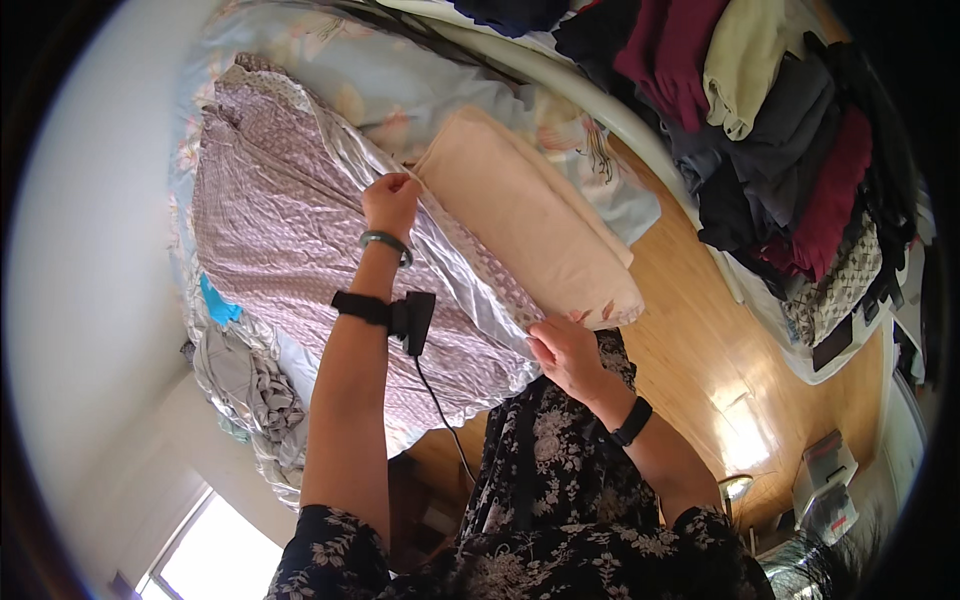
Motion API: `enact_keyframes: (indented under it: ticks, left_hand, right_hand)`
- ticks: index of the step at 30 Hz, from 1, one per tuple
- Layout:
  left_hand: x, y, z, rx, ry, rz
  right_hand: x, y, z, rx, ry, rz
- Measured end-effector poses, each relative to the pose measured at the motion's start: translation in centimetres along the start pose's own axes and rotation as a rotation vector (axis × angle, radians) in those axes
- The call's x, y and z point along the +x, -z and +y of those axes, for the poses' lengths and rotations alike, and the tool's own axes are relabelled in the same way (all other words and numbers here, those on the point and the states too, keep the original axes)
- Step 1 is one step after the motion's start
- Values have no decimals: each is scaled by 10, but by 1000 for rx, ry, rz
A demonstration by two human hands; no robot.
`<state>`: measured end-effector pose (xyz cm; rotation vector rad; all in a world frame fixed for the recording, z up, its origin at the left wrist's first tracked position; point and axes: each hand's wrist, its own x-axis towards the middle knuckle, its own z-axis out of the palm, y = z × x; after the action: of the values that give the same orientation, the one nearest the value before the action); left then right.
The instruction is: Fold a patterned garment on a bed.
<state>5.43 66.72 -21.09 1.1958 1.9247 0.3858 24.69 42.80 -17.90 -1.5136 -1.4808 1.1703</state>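
A large lilac patterned cloth (285,217), wrinkled and partly folded over, is spread on the bed. Its near-right border shows a pale, shiny underside (450,262). My left hand (391,202) pinches this border about midway along. Lower right, my right hand (566,356) grips the same border near its corner. Beside the border lies a folded peach cloth (525,217) with a small leaf print at its near end. A bangle and a strapped black device with a cable (412,324) are on my left wrist.
Under both cloths is a pale blue floral bedsheet (450,67). Crumpled grey fabric (251,375) and a bright blue piece (219,301) lie at the left. Past the curved white bed rail (562,82), folded clothes (780,150) are piled up. Clear plastic boxes (825,480) stand lower right on the wooden floor (697,352).
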Motion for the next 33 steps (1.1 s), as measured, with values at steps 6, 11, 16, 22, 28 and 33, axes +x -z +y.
enact_keyframes:
  ticks: [6, 11, 16, 22, 28, 33]
  left_hand:
    - [-23, 26, 0, -1053, 38, -312]
    - [-6, 33, -61, -1023, 152, -205]
    - [-5, 22, -80, -714, 163, 30]
    - [-11, 35, -106, -784, 221, 73]
    - [-9, 49, -138, -969, 241, 47]
    - [-23, 39, -108, -1099, 309, -153]
  right_hand:
    - [3, 1, 17, -45, -86, 93]
    - [2, -16, 35, -157, -91, 53]
    - [-15, -19, 35, -167, -71, -90]
    - [-25, -30, 29, -465, 64, -182]
    - [-44, -65, 29, -415, 102, -390]
    - [-47, -81, 30, -400, 79, -401]
